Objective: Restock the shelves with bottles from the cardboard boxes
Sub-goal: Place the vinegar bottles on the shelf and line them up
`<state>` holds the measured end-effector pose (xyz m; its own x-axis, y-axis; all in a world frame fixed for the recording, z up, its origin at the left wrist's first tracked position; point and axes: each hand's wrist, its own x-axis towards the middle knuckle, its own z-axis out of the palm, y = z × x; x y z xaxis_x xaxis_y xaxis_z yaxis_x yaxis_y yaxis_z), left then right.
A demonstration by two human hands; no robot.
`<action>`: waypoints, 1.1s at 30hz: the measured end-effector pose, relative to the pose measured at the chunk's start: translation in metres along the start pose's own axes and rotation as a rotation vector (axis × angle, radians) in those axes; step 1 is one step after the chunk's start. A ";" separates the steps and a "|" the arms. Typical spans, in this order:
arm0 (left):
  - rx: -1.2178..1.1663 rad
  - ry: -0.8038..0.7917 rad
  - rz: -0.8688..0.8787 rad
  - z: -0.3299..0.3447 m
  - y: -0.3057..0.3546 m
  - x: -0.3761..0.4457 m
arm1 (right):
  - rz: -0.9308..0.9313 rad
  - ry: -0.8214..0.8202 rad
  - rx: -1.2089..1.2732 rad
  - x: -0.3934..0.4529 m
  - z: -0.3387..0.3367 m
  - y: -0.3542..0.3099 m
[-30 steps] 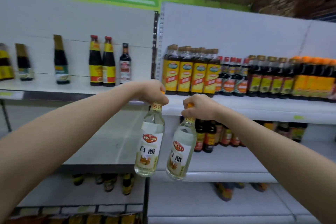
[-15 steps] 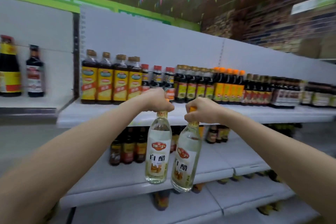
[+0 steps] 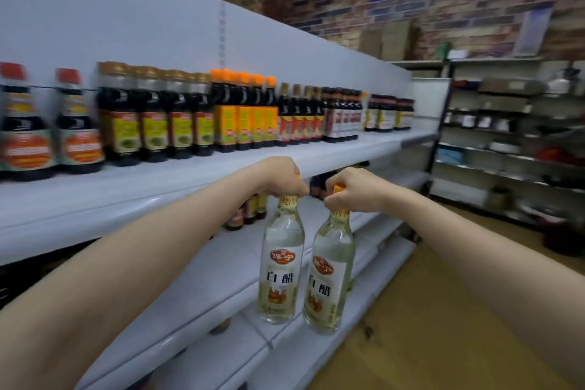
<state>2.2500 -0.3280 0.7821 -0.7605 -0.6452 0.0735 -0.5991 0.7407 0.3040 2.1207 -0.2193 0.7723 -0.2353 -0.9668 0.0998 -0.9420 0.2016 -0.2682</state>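
Clear glass is what we carry: two tall bottles of pale, almost colourless liquid, one in each hand, hanging by their necks in front of the white metal store shelves (image 3: 196, 168). Our left hand (image 3: 278, 177) curls tightly round the orange cap and neck of the left clear glass vinegar bottle (image 3: 280, 266); our right hand (image 3: 351, 190) grips the cap of the right clear glass vinegar bottle (image 3: 329, 275) the same way, a corner of orange showing above the fingers. Holding them at the top lets each hang free, likely so we can carry two at once and lower them upright onto a shelf. They hang just beside each other, the right one tilted slightly, over the edge of a lower shelf, not yet set down. Each wears a white label with a red-and-orange emblem and black characters. Dark sauce bottles (image 3: 177, 123) fill the shelf above.
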 end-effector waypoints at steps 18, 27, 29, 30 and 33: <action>-0.078 -0.118 0.469 0.080 0.176 0.368 | 0.456 0.231 -0.067 0.112 -0.084 0.309; -0.080 -0.032 0.404 0.093 0.269 0.530 | 0.350 0.207 -0.118 0.207 -0.147 0.483; -0.099 0.005 0.374 0.087 0.284 0.564 | 0.322 0.220 -0.127 0.232 -0.168 0.515; -0.104 0.023 0.361 0.084 0.291 0.582 | 0.317 0.237 -0.128 0.244 -0.178 0.530; -0.150 0.090 0.326 0.072 0.309 0.637 | 0.287 0.323 -0.104 0.279 -0.200 0.574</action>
<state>1.5622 -0.4965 0.8543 -0.8763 -0.3984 0.2711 -0.2802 0.8789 0.3859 1.4667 -0.3417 0.8383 -0.5377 -0.7741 0.3342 -0.8430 0.4851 -0.2326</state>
